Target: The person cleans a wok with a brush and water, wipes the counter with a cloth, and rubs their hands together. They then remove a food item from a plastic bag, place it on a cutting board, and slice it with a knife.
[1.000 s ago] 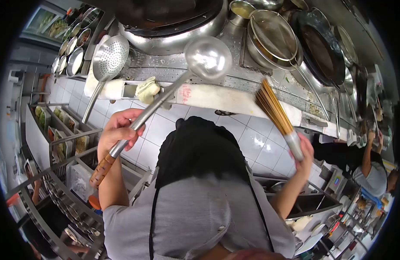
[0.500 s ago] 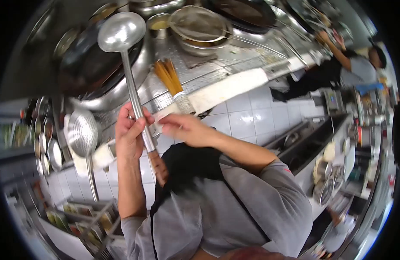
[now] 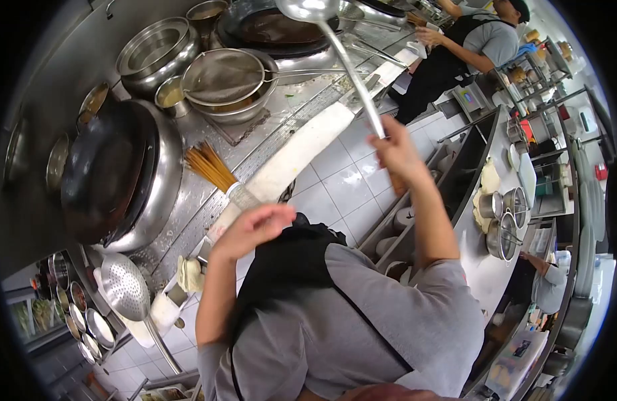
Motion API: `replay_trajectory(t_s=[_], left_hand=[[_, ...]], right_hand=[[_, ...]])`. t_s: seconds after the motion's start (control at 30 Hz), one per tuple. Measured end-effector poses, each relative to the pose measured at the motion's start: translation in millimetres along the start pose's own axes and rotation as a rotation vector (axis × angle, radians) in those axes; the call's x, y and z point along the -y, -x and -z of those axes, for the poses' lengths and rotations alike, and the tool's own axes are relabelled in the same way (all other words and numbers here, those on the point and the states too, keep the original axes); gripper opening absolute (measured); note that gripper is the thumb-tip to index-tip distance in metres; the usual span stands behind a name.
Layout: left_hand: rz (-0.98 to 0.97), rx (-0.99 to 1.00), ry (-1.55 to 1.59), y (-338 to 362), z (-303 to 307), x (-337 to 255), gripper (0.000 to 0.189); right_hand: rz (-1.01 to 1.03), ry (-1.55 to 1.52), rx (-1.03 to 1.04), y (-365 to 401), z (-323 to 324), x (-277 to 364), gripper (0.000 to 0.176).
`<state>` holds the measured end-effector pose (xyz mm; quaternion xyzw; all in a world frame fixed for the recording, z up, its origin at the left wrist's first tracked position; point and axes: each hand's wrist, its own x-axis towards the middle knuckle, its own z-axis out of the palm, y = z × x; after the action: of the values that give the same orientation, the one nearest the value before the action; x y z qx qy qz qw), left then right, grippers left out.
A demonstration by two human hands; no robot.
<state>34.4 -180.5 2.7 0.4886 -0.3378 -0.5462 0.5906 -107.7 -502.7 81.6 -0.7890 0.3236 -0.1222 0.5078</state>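
In my right hand (image 3: 399, 157) is a long-handled steel ladle (image 3: 352, 70), gripped near the lower end of its handle. Its bowl points away from me, toward the top edge of the view, where it is partly cut off. My left hand (image 3: 252, 230) holds nothing; its fingers are stretched out in front of my apron. Just beyond it, a bamboo wok brush (image 3: 215, 170) with a pale bound handle rests by the stove's edge. A perforated skimmer (image 3: 125, 284) lies to the left of that hand, its handle sticking out over the floor.
A dark wok (image 3: 98, 177) sits on the stove at left. Behind the brush, a mesh strainer (image 3: 221, 77) rests over a metal bowl, beside a small pot (image 3: 171, 97). A co-worker (image 3: 485, 43) stands farther along the stove. A counter with pots (image 3: 502, 234) runs along my right.
My right hand has taken the ladle and swung it to the right. My left hand has let go of its handle and opened. The view has shifted too.
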Motion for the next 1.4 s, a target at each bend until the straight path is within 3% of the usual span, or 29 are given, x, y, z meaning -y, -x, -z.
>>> replay_trajectory(t_s=[0.1,0.13,0.27,0.37,0.5,0.57,0.67,0.87,1.1,1.27,1.4], left_hand=[[0.124,0.072,-0.120,26,10,39,0.045],[0.124,0.050,-0.127,35,12,49,0.047],[0.145,-0.091,-0.099,61,-1,71,0.055],[0.182,-0.206,0.063,72,-14,87,0.062],[0.206,-0.315,0.268,63,-22,99,0.059],[0.256,-0.385,0.280,60,-25,100,0.057],[0.351,-0.495,0.245,66,-23,112,0.054],[0.446,-0.671,0.210,75,-21,119,0.047],[0.448,-0.599,0.071,78,10,163,0.043],[0.519,-0.624,0.141,78,17,161,0.044],[0.453,-0.732,0.215,92,16,157,0.045]], right_hand=[[-0.001,0.226,-0.083,-26,52,-11,0.023],[-0.037,0.172,-0.080,-33,58,-15,0.019],[-0.244,-0.284,-0.010,-81,69,-67,0.018],[-0.348,-0.789,0.063,-104,52,-103,0.024],[-0.380,-1.422,0.232,-119,-15,-145,0.034],[-0.374,-1.546,0.272,-125,-51,-160,0.037],[-0.339,-1.504,0.165,-120,-86,-170,0.039],[-0.357,-1.382,0.135,-90,-83,-179,0.044],[-0.374,-1.505,0.222,-94,-72,-194,0.045],[-0.440,-1.417,0.084,-91,-74,-178,0.038],[-0.503,-1.304,0.007,-98,-71,-153,0.035]])
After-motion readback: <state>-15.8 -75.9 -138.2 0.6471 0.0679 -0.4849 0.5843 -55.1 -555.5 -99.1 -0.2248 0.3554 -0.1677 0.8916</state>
